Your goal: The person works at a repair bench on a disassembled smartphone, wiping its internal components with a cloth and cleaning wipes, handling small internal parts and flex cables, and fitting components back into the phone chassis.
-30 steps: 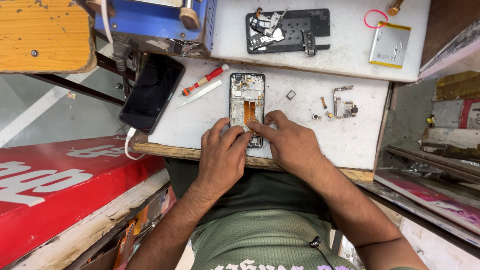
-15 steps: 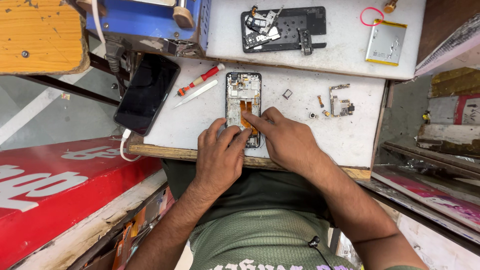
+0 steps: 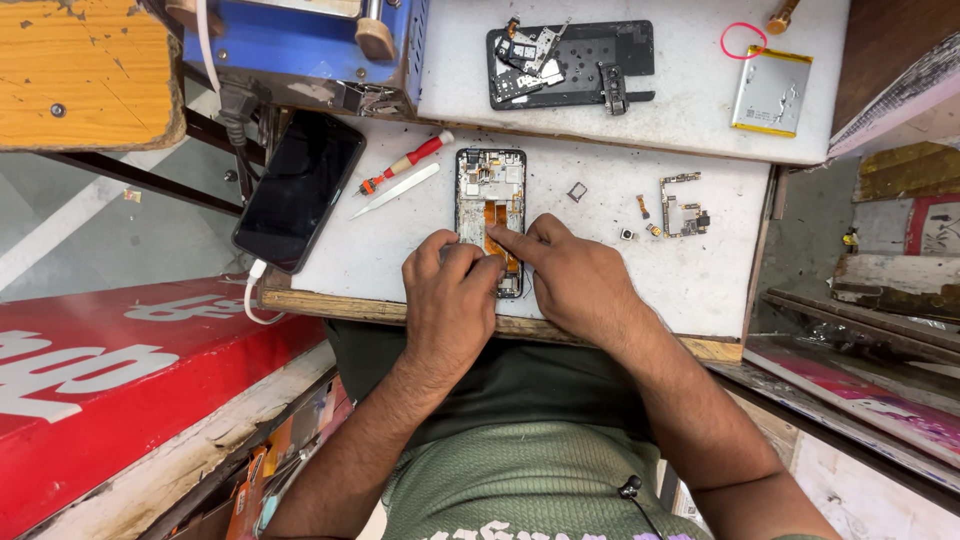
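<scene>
While left hand (image 3: 452,300) w/ curled fingers steadies the opened phone (image 3: 490,215) on counter (image 3: 690,280), right hand (image 3: 575,280) index presses its orange flex; nothing gripped.

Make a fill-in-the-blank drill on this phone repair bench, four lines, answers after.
1. The right hand presses its index finger on the ____ flex strip inside the opened black phone frame.
2. The red-handled screwdriver lies to the ____ of that frame.
3. The silver flat battery has ____ edges.
4. The left hand rests on the frame's ____ end.

Answers: orange; left; yellow; near
</scene>
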Motion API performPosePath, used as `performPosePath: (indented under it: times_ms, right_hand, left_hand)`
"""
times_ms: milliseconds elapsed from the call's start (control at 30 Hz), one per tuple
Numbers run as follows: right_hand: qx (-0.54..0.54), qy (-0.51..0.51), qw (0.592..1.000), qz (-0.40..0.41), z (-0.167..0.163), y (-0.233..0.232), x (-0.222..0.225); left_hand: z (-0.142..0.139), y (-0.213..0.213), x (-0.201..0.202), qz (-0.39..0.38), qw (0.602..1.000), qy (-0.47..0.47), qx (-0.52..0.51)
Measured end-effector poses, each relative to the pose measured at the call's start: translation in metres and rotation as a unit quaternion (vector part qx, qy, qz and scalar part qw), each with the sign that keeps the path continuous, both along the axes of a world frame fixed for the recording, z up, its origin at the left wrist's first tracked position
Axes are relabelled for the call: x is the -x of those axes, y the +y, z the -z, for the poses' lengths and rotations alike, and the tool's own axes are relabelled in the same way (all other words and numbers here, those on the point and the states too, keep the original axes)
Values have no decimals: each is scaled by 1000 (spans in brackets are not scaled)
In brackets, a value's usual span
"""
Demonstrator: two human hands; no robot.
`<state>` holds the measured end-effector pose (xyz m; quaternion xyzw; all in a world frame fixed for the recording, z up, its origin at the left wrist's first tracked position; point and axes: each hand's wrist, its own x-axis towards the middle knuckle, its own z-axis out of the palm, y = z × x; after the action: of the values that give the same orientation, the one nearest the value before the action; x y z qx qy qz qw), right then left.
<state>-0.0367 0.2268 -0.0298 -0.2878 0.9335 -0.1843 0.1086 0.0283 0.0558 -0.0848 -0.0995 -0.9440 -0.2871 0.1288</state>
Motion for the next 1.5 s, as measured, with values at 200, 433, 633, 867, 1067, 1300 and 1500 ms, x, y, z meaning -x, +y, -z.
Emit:
performPosePath:
  times_ms: [200,433,633,867,1067,1300,1500]
  right_hand:
    - [-33,-36,999,12,1,-2,0]
    - [-36,-19,999,10,2,-4,-2]
    - [-28,-9,999,14,4,-3,-3]
    - [-33,-8,999,12,2,-4,-3]
    - [14,-25,999,16,5,4,-2]
    - [172,-22,985,9,15,27,-9]
    - [212,36,976,-26,23,32,-15]
  left_hand:
    - [8,-1,-3,2,1000,7,-1]
    - [11,-7,-16,33,999,21,-16]
    - [12,-14,-27,58,997,36,31]
    - [11,-11,-27,50,997,26,51]
    - [-4,-11,-24,53,994,15,94]
    - [-11,-20,-10,86,993,-57,61]
    - [0,-15,-14,55,998,-32,-2]
